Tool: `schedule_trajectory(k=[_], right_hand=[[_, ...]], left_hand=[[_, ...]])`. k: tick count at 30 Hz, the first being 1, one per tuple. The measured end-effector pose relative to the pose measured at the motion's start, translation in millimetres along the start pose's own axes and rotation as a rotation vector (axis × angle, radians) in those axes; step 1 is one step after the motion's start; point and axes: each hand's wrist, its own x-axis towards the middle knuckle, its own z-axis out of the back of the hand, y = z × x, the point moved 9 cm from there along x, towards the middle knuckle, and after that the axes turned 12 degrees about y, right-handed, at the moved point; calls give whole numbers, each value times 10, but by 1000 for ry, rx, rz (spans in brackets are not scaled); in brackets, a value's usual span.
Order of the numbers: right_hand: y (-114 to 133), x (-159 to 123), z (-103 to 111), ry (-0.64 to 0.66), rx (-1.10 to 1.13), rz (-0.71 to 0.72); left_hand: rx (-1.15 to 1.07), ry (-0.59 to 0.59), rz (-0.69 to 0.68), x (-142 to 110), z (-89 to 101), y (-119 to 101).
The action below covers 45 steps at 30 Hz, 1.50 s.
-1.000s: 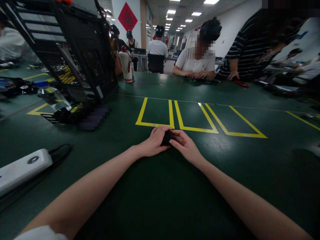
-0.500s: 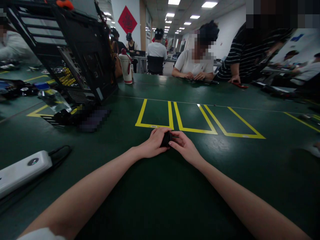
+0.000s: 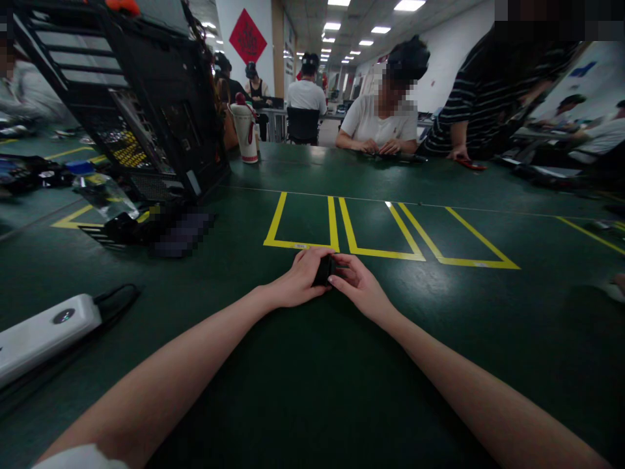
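A small black block-like object (image 3: 322,271) sits between my two hands on the dark green table (image 3: 303,371); its exact kind I cannot make out. My left hand (image 3: 301,276) is closed round its left side, fingers over the top and thumb along the near edge. From the right, the thumb and fingertips of my right hand (image 3: 359,283) close on its right end. Both hands rest low at the table, just nearer to me than the yellow tape outlines (image 3: 300,246). Parts of the object are covered by my fingers.
A black computer case (image 3: 180,124) stands tilted at the left, with a plastic bottle (image 3: 107,195) beside it. A white power bank (image 3: 53,332) with a cable lies at the near left. A paper cup (image 3: 247,133) stands farther back. Across the table, a person (image 3: 381,120) handles something dark.
My hands keep the same hold on the black object, with hardly any movement. The view shifts very slightly.
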Motion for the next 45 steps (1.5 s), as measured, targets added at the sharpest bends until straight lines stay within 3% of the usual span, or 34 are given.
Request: schedule_trajectory(k=[9, 16, 25, 33, 45], right_hand=[[38, -3, 4, -16, 39, 79], [12, -5, 11, -5, -10, 10], [41, -14, -4, -11, 3, 87], [-3, -10, 11, -5, -53, 3], [-6, -3, 45, -41, -21, 43]], left_hand=[[14, 2, -25, -7, 15, -30], [14, -8, -17, -5, 10, -13], [20, 8, -22, -4, 7, -25], [1, 20, 4, -7, 7, -23], [6, 6, -18, -4, 5, -16]])
